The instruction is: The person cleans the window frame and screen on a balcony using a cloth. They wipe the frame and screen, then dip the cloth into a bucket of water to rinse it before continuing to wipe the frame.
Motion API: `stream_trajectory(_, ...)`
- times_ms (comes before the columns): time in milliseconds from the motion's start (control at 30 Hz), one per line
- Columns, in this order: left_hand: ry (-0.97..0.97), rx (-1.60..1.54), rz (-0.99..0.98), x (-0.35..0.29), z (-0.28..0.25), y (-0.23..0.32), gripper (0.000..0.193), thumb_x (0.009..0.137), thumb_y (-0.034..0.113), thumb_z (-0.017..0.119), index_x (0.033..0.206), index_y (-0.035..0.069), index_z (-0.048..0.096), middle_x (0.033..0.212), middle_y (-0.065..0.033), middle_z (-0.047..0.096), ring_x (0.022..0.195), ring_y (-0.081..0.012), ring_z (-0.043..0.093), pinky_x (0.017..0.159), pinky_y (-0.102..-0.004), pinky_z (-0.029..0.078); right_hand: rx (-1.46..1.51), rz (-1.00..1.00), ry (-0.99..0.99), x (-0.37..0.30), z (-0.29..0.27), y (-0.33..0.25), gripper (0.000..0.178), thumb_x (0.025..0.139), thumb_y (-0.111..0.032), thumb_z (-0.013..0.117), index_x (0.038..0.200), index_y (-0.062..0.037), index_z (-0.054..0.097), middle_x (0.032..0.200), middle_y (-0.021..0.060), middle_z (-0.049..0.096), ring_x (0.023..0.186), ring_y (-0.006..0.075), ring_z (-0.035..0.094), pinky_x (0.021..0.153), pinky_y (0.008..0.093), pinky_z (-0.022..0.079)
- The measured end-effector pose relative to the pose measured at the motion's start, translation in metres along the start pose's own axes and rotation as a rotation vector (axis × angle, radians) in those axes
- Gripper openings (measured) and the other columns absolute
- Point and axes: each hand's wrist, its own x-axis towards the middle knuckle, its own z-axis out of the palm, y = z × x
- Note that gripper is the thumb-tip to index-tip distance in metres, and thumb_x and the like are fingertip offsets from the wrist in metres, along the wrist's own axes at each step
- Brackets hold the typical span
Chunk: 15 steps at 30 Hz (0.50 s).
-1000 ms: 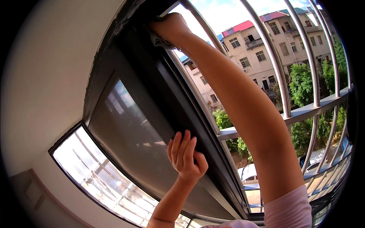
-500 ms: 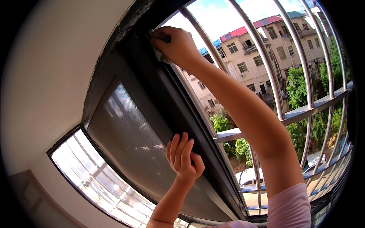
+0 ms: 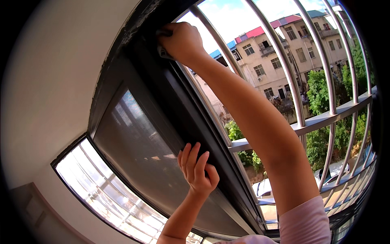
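Observation:
High up, my right hand (image 3: 183, 41) is closed around a bunched greyish cloth (image 3: 163, 53), mostly hidden by the fingers. Hand and cloth are at the top of the dark window frame (image 3: 178, 110), close to its upper corner. Lower down, my left hand (image 3: 197, 173) lies against the side of that frame, next to the dark mesh screen panel (image 3: 134, 130). Its fingers are stretched upward with small gaps between them, and nothing is in it.
Metal security bars (image 3: 280, 57) run outside the window opening, joined by a flat crossbar (image 3: 315, 122). A pale wall (image 3: 53, 81) borders the frame on the left. Another bright barred window (image 3: 97, 179) is at lower left. Beyond stand a building (image 3: 264, 67) and green trees (image 3: 319, 91).
My right hand has moved slightly up and left with the cloth, and its forearm has shifted left. My left hand has stayed in nearly the same place.

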Motion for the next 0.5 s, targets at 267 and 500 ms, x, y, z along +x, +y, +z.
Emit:
stream_trajectory(267, 0.027, -0.008, -0.007, -0.001, 0.002, 0.001, 0.029, 0.073, -0.002, 0.044, 0.100, 0.002, 0.053, 0.113, -0.0206, 0.054, 0.111, -0.0382, 0.048, 0.097, -0.0502, 0.032, -0.144, -0.107, 0.062, -0.005, 0.004, -0.001, 0.028, 0.074, -0.015, 0.060, 0.101, -0.0147, 0.068, 0.083, 0.0106, 0.067, 0.076, 0.0268, 0.064, 0.071, 0.0358, 0.050)
stream_trajectory(500, 0.012, -0.003, -0.002, -0.001, 0.000, 0.001, 0.024, 0.073, -0.005, 0.043, 0.096, -0.001, 0.051, 0.112, -0.0233, 0.053, 0.113, -0.0429, 0.045, 0.096, -0.0529, 0.034, -0.125, -0.186, 0.014, -0.014, 0.000, 0.007, 0.028, 0.076, -0.015, 0.056, 0.102, -0.0140, 0.067, 0.084, 0.0146, 0.066, 0.076, 0.0306, 0.063, 0.075, 0.0377, 0.049)
